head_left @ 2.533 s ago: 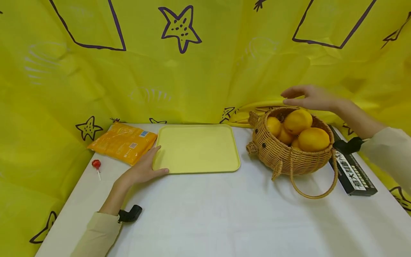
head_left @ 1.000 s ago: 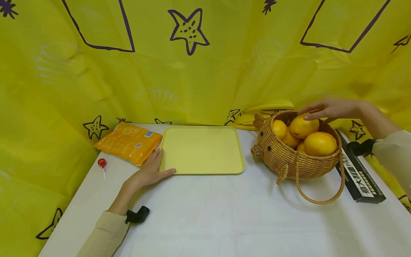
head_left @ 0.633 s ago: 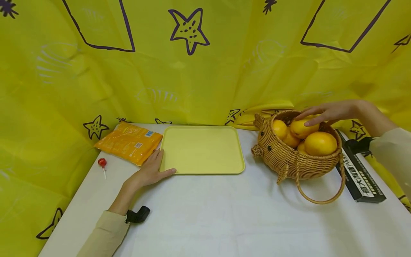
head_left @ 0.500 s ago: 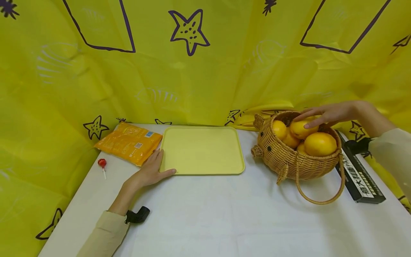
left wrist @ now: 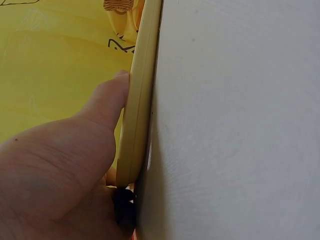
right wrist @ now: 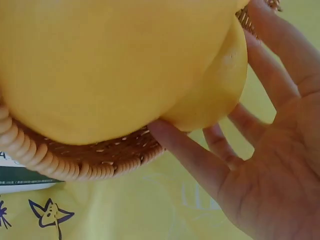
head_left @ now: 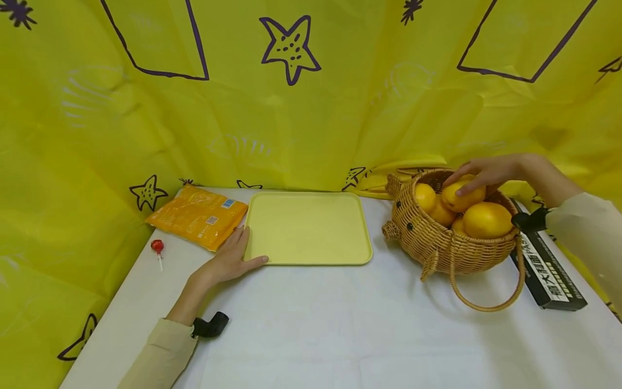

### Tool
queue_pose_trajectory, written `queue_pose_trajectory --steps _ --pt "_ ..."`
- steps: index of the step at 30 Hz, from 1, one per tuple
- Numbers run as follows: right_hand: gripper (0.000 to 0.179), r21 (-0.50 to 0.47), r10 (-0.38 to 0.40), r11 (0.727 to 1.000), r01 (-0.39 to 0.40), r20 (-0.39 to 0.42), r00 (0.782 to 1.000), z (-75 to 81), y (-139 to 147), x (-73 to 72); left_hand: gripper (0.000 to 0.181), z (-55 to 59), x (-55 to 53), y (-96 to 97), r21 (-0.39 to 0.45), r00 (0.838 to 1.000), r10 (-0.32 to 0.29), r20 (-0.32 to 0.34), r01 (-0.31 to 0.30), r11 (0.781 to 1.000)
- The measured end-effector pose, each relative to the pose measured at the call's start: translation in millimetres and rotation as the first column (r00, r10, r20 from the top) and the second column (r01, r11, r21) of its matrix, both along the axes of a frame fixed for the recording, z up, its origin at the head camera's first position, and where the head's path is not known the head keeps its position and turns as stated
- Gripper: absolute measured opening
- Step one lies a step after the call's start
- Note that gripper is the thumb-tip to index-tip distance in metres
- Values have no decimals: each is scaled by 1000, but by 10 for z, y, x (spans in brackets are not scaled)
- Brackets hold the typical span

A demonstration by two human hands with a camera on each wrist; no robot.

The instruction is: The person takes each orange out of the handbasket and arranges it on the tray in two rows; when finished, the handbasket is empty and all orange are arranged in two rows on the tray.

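Right hand [head_left: 493,169] is gripping a yellow fruit [head_left: 455,200] in the wicker basket [head_left: 452,254].
Left hand [head_left: 227,263] is resting spread against the yellow tray [head_left: 308,229], beside the orange packet [head_left: 196,216].

And there's the orange packet [head_left: 198,217] on the left, red lollipop [head_left: 157,247] near it on the white tabletop [head_left: 311,329]; far right, a black box [head_left: 559,281]; behind, starfish-print yellow cloth [head_left: 218,119].
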State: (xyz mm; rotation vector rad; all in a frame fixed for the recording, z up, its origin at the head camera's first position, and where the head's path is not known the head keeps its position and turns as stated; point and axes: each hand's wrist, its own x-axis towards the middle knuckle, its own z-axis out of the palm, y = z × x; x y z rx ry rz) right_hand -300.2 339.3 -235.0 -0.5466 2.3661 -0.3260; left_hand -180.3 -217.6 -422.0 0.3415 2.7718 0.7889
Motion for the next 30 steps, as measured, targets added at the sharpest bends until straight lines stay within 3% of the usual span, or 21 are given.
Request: queue_pose_trajectory --steps 4,12,16,21,30 --pt "54 -18 -40 999 40 30 999 -10 -64 -14 106 0 -4 -6 -1 1000 -2 9 2 1000" --pt "43 37 -49 998 52 -71 996 40 -218 14 107 -4 4 -13 9 1000 9 17 -9 1000" --pt "51 67 -27 997 32 -76 997 56 -237 11 108 -7 0 -15 14 1000 12 19 -12 1000" --pt "65 90 -56 994 60 -43 997 55 -209 15 108 -21 -13 -8 11 1000 4 23 -4 1000" --pt "65 86 -106 990 109 -38 994 59 -211 -13 107 -24 -13 -19 3 1000 8 15 -9 1000"
